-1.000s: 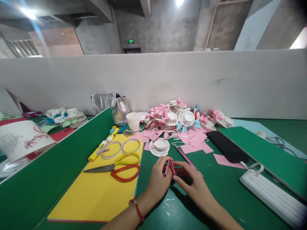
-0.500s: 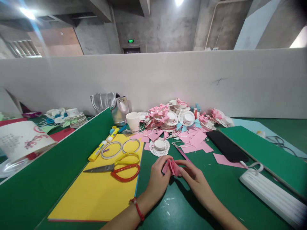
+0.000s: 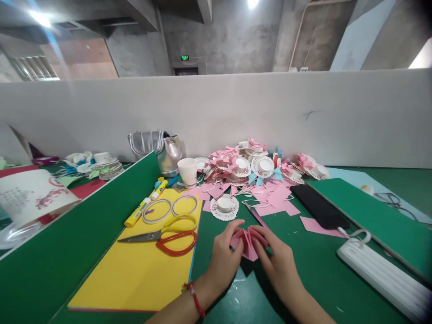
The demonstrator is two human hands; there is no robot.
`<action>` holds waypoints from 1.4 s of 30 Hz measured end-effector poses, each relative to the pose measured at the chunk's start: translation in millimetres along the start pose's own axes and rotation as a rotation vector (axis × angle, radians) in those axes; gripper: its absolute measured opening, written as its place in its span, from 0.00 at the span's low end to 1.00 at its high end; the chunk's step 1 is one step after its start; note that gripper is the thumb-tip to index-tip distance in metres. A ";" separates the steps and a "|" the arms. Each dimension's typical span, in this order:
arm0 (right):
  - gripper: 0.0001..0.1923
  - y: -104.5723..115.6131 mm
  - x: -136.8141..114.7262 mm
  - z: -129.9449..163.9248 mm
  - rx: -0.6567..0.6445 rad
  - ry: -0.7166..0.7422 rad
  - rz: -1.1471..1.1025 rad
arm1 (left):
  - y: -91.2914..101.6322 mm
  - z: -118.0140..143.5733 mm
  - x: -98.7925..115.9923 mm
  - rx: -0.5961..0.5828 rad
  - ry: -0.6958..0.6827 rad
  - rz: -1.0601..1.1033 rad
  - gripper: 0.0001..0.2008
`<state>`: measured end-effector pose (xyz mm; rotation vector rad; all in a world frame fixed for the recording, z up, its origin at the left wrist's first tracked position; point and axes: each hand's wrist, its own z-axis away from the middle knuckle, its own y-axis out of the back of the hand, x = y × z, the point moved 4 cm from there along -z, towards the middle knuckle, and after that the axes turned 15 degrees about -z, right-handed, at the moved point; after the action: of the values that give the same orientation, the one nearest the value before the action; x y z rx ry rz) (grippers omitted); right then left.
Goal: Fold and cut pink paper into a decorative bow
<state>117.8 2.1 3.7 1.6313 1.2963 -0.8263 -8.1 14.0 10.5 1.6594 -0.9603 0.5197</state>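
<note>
Head view: the left hand (image 3: 224,252) and right hand (image 3: 276,256) are together pinching a folded pink paper (image 3: 246,240) over the green table (image 3: 303,279), right of the scissors (image 3: 165,236).

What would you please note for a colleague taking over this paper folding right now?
Left hand and right hand: both pinch the pleated pink paper piece just above the green table mat.
Done: the paper is pleated, fanned between the fingers.
Left: it is not yet joined to anything; the white paper doily disc lies just behind, and the scissors rest on the yellow sheet.
</note>
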 end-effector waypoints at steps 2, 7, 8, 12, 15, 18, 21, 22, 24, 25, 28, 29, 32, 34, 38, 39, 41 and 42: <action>0.10 0.6 2.1 1.1 0.043 0.006 0.009 | -0.5 -0.2 -2.8 0.021 0.103 0.056 0.13; 0.07 3.4 4.0 2.5 0.143 0.017 0.125 | -2.6 2.0 -10.4 0.133 0.298 0.142 0.11; 0.04 3.1 3.1 2.3 0.134 0.027 0.144 | -3.3 2.7 -11.6 0.143 0.314 0.164 0.10; 0.06 -1.0 -0.8 0.4 0.009 0.071 0.149 | -4.0 5.3 -12.4 0.147 0.297 0.164 0.07; 0.10 -0.3 -0.6 -0.6 0.005 0.054 0.097 | -1.2 6.6 -9.9 0.161 0.253 0.043 0.06; 0.11 0.7 1.1 -1.2 0.022 0.025 0.063 | -0.6 5.6 -4.0 0.106 0.163 -0.029 0.03; 0.11 1.1 2.4 -1.8 0.029 -0.004 0.046 | -0.8 3.5 1.3 0.030 0.084 -0.060 0.04; 0.11 1.1 2.8 -2.1 0.029 -0.021 0.041 | -0.5 3.0 1.9 0.016 0.077 -0.060 0.04; 0.11 1.2 3.3 -2.9 0.028 -0.062 0.029 | 0.4 2.4 0.6 0.007 0.100 -0.042 0.06; 0.11 1.2 3.5 -3.4 0.023 -0.082 0.021 | 0.9 2.5 -0.9 0.009 0.120 -0.035 0.08; 0.09 2.1 4.0 -5.0 0.029 -0.130 -0.011 | 0.8 3.3 -5.8 0.012 0.165 -0.039 0.11; 0.08 2.3 4.3 -5.6 0.032 -0.141 -0.022 | 0.4 3.6 -6.8 0.010 0.164 -0.044 0.11; 0.05 2.5 4.7 -7.3 0.033 -0.146 -0.073 | -0.3 4.2 -8.0 0.015 0.144 -0.045 0.11; 0.04 2.6 4.8 -8.0 0.031 -0.144 -0.116 | 0.4 4.2 -8.1 0.035 0.133 -0.040 0.11; 0.04 4.4 5.7 -8.4 0.060 -0.191 -0.164 | 2.4 3.1 -7.3 0.064 0.133 0.014 0.11; 0.04 4.9 6.1 -8.4 0.070 -0.210 -0.168 | 2.5 2.6 -7.1 0.061 0.138 0.039 0.11; 0.05 5.7 7.3 -8.3 0.097 -0.247 -0.188 | 2.3 1.4 -7.0 0.047 0.158 0.091 0.10; 0.06 5.9 8.4 -8.3 0.110 -0.263 -0.208 | 2.0 0.9 -7.1 0.038 0.170 0.116 0.10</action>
<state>125.3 12.5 0.9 1.4283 1.2632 -1.2152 -14.0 15.3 6.1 1.5717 -0.9291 0.7493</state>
